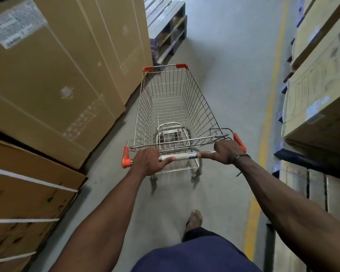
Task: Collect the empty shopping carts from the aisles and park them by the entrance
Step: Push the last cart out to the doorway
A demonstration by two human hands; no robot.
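Gripping the handle bar (pixel 182 156) with left hand (pixel 148 161) and right hand (pixel 227 151), a person steers an empty wire shopping cart (pixel 175 107) along a concrete aisle floor (pixel 224 79) between stacked cardboard boxes (pixel 57 75).

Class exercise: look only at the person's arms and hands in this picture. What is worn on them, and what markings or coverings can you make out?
Both forearms are bare, with no sleeves or gloves in view. The left hand wears nothing visible. At the wrist of the right hand sits a thin dark band with a small pale bead or clasp, and a short loose end hangs below it. No rings, watches or markings are discernible.
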